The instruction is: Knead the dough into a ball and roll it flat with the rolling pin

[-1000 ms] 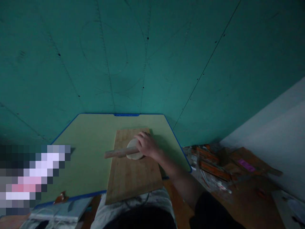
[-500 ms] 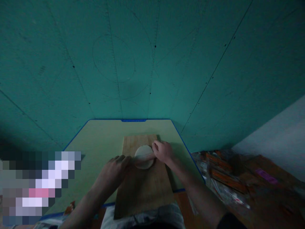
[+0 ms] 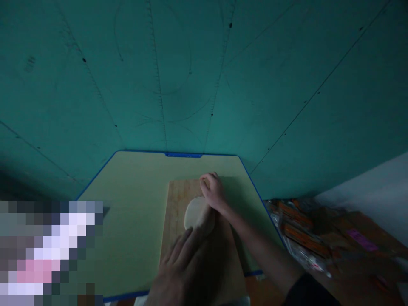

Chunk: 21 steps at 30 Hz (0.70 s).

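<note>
A pale, flat round of dough [image 3: 194,212] lies on a wooden board [image 3: 178,193]. My left hand [image 3: 178,263] reaches over the near side of the dough, its fingers stretched out and slightly blurred. Between that hand and my right wrist, a thin wooden rolling pin [image 3: 207,215] seems to slant across the dough, mostly hidden. My right hand [image 3: 213,192] is at the far right edge of the dough, fingers curled toward the thumb. Whatever it may pinch cannot be made out.
The board rests on a pale table [image 3: 137,191] with blue edging, against a green wall [image 3: 191,85]. Plastic-wrapped orange packages [image 3: 302,238] and a cardboard box [image 3: 376,242] are on the right. A pixelated patch covers the lower left.
My left hand has come nearer and turned, its fingers now stretched forward instead of wrapped round the rolling pin. My right hand has shifted slightly farther away. The pin's slant is steeper; the view has tilted.
</note>
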Each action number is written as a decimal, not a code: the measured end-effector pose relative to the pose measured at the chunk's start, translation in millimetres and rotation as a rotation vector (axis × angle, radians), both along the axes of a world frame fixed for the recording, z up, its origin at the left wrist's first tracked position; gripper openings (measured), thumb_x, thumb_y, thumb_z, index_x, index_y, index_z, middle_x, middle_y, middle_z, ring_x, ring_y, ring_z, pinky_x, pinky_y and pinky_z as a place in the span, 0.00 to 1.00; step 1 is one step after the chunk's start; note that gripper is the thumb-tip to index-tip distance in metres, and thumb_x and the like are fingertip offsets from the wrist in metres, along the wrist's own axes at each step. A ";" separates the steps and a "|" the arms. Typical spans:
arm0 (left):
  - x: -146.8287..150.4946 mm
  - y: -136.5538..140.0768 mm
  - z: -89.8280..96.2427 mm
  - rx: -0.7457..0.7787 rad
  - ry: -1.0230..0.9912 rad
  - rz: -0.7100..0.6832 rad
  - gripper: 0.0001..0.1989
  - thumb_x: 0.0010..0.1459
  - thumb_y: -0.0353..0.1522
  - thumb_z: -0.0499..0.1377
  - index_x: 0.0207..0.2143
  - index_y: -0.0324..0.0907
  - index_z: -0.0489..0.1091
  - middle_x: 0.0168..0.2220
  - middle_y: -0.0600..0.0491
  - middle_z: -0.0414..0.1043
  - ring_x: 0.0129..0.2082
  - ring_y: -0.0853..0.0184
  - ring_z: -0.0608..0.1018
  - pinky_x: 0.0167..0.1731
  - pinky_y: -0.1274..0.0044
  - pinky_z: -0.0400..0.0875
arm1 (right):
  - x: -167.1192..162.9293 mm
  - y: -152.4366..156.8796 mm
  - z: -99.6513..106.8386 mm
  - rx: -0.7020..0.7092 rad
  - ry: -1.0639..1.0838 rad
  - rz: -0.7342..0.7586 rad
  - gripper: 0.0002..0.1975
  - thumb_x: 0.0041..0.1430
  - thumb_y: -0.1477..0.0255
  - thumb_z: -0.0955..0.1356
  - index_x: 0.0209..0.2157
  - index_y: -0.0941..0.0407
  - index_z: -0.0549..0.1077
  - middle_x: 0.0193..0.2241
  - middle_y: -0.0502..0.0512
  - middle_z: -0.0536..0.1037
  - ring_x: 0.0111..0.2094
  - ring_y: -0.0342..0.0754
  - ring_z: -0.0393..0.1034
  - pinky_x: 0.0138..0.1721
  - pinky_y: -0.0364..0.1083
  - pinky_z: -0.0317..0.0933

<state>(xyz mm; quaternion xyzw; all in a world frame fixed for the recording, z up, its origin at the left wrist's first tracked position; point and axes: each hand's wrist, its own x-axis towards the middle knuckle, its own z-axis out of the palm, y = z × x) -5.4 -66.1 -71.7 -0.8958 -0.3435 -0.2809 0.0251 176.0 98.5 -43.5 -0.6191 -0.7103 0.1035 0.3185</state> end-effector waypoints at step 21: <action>38.4 -12.1 -1.0 -0.056 0.076 -0.052 0.24 0.61 0.35 0.59 0.60 0.45 0.68 0.64 0.51 0.66 0.72 0.44 0.47 0.65 0.49 0.53 | -48.7 11.7 22.4 -0.098 -0.456 0.336 0.17 0.64 0.71 0.63 0.53 0.57 0.73 0.57 0.64 0.71 0.62 0.59 0.58 0.64 0.60 0.46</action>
